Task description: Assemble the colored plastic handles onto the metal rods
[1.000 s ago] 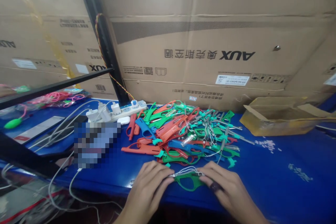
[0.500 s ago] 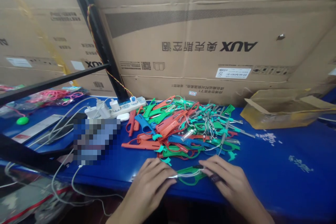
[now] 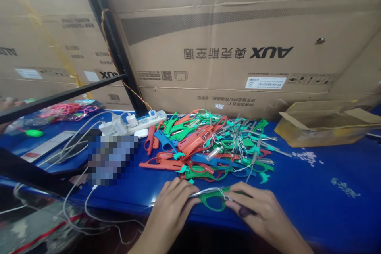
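Observation:
Close to the table's front edge, a green lighter casing (image 3: 213,203) with a finger loop is held between my two hands. My left hand (image 3: 175,202) closes on its left end, where a thin metal tube (image 3: 195,195) shows at the fingertips. White wires (image 3: 212,189) arch from the tube across the casing. The fingers of my right hand (image 3: 256,206), with a dark ring on one, pinch the wires and the casing's right end. Just beyond lies a heap of red, green and blue casings (image 3: 193,143), mixed with metal tubes, wires and teal clips.
At the right stands an open cardboard box (image 3: 321,137), with small white bits (image 3: 308,155) before it. A power strip (image 3: 143,121) with plugs, cables and a blurred-out device (image 3: 113,160) lie left. A black metal frame (image 3: 119,59) rises there, before large cartons (image 3: 214,47).
My right fingers have shifted on the casing's right end, and the white wires now arch higher. A dark piece by the right fingertips no longer shows. The view has moved slightly.

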The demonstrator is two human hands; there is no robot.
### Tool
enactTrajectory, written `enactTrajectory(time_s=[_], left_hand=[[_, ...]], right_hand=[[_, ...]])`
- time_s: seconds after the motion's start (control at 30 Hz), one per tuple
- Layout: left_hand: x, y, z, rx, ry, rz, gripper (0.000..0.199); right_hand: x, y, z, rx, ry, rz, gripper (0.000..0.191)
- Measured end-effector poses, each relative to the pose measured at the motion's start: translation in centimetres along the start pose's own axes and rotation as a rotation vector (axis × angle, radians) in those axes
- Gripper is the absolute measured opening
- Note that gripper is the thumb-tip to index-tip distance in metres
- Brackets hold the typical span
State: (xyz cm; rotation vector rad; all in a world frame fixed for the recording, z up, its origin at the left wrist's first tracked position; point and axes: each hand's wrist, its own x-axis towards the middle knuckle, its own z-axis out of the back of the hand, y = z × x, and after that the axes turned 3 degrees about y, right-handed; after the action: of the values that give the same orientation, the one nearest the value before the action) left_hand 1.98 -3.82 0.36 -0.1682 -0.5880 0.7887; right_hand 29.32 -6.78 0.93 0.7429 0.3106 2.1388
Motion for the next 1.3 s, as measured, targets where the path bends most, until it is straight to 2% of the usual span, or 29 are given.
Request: enactTrajectory(time_s=[0.23, 0.43, 0.63, 0.97, 1.1, 1.3], left_hand=[[-0.4, -0.3, 0.4, 0.005, 0.033, 0.007, 0.019], [-0.7, -0.5, 0.3, -0.039, -0.031, -0.008, 0.02], [-0.8, -1.1, 0.3, -0.042, -0.07, -0.025, 0.022], [-0.5, -1.9, -0.2, 0.023, -0.054, 0.018, 0.022], [0.1, -1.4, -0.2, 0.032, -0.035, -0.011, 0.023], [0.3, 0.0, -0.1, 0.084, 0.012, -0.038, 0.02]], right_hand=[[-0.1, -0.3, -0.3, 0.041, 0.052, -0.078, 0.016], [-0.1, -0.2, -0.2, 0.097, 0.095, -0.134, 0.012], [-0.2, -0.6, -0.4, 0.035, 0.177, -0.186, 0.011], [-0.2, -0.7, -0.7, -0.031, 0.141, -0.148, 0.011], [-0.2, -0.7, -0.6, -0.015, 0.129, -0.156, 0.011], [-0.1, -0.7, -0.2, 0.15, 0.132, -0.167, 0.014]])
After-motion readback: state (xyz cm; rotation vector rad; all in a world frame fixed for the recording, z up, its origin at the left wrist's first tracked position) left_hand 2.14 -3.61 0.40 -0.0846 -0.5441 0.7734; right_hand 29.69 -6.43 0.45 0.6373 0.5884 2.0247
